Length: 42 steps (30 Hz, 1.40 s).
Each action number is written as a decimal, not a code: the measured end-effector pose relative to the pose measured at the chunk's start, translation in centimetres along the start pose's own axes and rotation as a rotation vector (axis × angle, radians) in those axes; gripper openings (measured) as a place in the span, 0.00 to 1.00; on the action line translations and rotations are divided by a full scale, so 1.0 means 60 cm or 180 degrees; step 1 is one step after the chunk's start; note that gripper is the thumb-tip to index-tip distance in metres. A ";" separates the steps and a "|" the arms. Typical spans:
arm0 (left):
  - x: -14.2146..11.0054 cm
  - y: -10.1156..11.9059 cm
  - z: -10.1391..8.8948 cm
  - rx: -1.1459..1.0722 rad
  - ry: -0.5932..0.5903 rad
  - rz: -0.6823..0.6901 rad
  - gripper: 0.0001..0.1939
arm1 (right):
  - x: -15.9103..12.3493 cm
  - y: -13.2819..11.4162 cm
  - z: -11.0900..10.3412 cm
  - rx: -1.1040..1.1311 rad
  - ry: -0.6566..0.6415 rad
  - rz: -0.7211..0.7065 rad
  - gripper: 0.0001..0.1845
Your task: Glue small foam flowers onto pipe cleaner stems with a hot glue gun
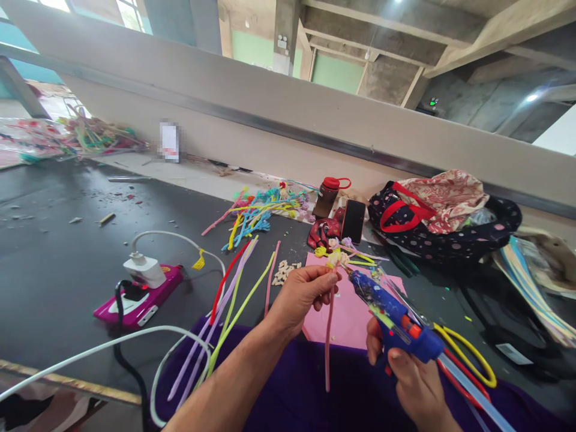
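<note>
Between the thumb and fingers of my left hand [310, 294] is a pink pipe cleaner [330, 354], its stem hanging down. Pale yellow and cream fuzzy pieces [335, 259] sit at its top. My right hand [407, 372] grips a blue hot glue gun [391, 315], whose nozzle points up and left, close to those pieces; I cannot tell whether it touches them. A long translucent glue stick [472, 390] sticks out of the gun's rear. Under both hands lies a pink sheet [335, 327], with lilac and yellow pipe-cleaner pieces [360, 255] at its far edge.
Left of my hands lie loose pipe cleaners [231, 300], cream bits [285, 273] and a magenta power strip [139, 297] with cables. Behind are a coloured pipe-cleaner pile [265, 210], a bottle [326, 198], a phone [353, 221] and a dotted bag [405, 237]. A low wall [279, 114] bounds the table.
</note>
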<state>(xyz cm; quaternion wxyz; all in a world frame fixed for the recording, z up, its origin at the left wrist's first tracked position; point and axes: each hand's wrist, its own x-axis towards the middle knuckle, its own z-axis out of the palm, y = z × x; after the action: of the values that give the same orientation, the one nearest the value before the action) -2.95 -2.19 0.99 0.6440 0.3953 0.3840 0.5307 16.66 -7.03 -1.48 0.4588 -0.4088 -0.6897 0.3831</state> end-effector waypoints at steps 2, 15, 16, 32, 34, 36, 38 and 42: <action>0.000 -0.001 0.000 0.0068 -0.0019 0.0012 0.13 | 0.003 -0.001 -0.001 0.0013 0.0009 -0.0003 0.21; -0.001 0.004 -0.001 0.0033 0.0016 0.0120 0.13 | -0.014 0.010 0.003 -0.0288 0.0282 -0.0047 0.18; -0.001 0.004 -0.001 0.0039 0.0016 0.0107 0.13 | -0.014 0.010 0.003 -0.0323 0.0276 -0.0058 0.19; -0.001 0.003 -0.002 0.0039 -0.0051 0.0132 0.13 | -0.015 0.005 0.003 -0.0337 0.0198 0.0065 0.19; -0.002 0.004 -0.001 0.0030 -0.0054 0.0137 0.14 | -0.015 0.005 0.004 -0.0324 0.0208 0.0095 0.20; -0.002 0.006 -0.001 0.0014 -0.0038 0.0152 0.14 | -0.013 0.005 0.005 -0.0298 0.0187 0.0099 0.21; -0.003 0.007 0.000 0.0010 -0.0015 0.0146 0.13 | -0.011 0.004 0.004 -0.0234 0.0167 0.0085 0.22; -0.003 0.006 0.000 0.0019 -0.0020 0.0142 0.13 | -0.012 0.006 0.004 -0.0112 0.0181 0.0096 0.21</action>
<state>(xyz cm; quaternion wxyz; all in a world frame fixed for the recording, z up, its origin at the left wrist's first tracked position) -3.13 -2.30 1.32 0.6319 0.4073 0.3746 0.5426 16.69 -7.62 -2.11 0.4652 -0.4379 -0.6767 0.3660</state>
